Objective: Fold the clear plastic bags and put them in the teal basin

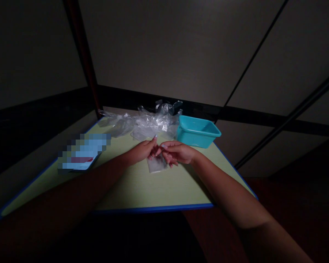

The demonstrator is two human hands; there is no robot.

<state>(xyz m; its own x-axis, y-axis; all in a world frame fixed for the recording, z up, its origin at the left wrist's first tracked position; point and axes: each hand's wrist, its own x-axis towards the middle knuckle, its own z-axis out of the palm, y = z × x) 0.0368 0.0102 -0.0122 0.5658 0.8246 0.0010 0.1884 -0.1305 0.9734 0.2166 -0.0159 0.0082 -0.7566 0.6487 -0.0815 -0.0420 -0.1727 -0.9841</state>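
Note:
My left hand and my right hand meet over the middle of the table, fingertips close together. Between them hangs or lies a small clear plastic bag, its upper part hidden by my fingers. The thumb and fingers of my left hand are pressed together at the bag's top left. My right hand pinches near the bag's top right, with its lower fingers curled loosely. Whether anything is inside the bag is too dim to tell.
Behind my hands lies a heap of crumpled clear plastic bags. A turquoise basket stands at the back right. A blurred, flat device lies at the left. The pale green table has a blue edge.

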